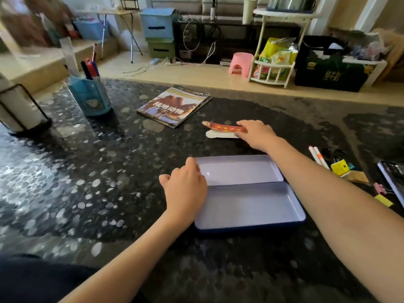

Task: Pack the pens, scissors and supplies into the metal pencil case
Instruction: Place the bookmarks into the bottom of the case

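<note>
The metal pencil case [251,206] lies wide open on the dark speckled table, lid flat behind the tray, both halves empty. My left hand [185,189] rests on the case's left edge at the hinge, fingers curled on the rim. My right hand [255,132] reaches beyond the case and lies on the right end of a red bookmark-like strip [220,126] with a white card [218,134] under it. Two white pens with orange tips [318,157], a yellow sharpener [338,168] and dark scissors [334,155] lie to the right of the case.
A blue pen holder [91,97] with markers and a ruler stands at the back left, next to a wire-framed white cylinder [19,110]. A picture book [175,106] lies behind the case. A dark calculator-like object [393,178], a pink clip [379,188] and yellow notes [383,200] lie at the far right.
</note>
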Demonstrator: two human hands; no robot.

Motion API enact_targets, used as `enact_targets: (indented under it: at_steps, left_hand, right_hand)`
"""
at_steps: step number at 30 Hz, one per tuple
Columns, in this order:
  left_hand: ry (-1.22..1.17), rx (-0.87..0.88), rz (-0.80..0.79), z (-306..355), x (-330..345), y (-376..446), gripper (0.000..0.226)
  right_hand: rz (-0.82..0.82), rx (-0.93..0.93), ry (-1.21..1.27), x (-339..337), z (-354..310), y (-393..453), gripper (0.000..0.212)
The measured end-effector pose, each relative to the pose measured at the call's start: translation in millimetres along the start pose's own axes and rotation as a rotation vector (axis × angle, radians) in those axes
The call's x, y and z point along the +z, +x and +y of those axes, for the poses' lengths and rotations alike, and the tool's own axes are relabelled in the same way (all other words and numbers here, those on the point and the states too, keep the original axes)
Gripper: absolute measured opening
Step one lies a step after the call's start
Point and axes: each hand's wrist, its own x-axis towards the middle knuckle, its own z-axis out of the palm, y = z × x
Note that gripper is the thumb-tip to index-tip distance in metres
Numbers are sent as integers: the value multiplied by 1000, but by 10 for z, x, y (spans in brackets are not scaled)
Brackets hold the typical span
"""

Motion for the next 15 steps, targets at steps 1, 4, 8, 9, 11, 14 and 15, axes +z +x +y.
enact_targets:
  at_steps: [1, 4, 8, 9, 11, 14, 15]
  left_hand:
    - [-13, -2, 13, -15, 22, 1, 6]
    - [-59, -15, 23, -28, 55, 10, 5]
    - [-69, 5, 27, -28, 62, -7, 4]
    - [-72, 9, 26, -27, 61, -12, 4]
    - [-73, 14, 19, -32, 59, -25, 4]
    - [-62, 16, 21, -28, 58, -35, 6]
    - [-62, 13, 22, -24, 60, -33, 6]
  right_hand:
    - [-14, -15, -34, 32, 8, 64, 44]
    - [-2, -34, -98, 103, 40, 159, 45]
    - [-8, -35, -120, 63, 68, 194, 55]
    - [-23, -31, -104, 41, 87, 208, 58]
    - [-70, -18, -54, 6, 107, 226, 62]
    - [-76, -82, -169, -19, 79, 232, 56]
    - [-67, -102, -201, -18, 53, 223, 51]
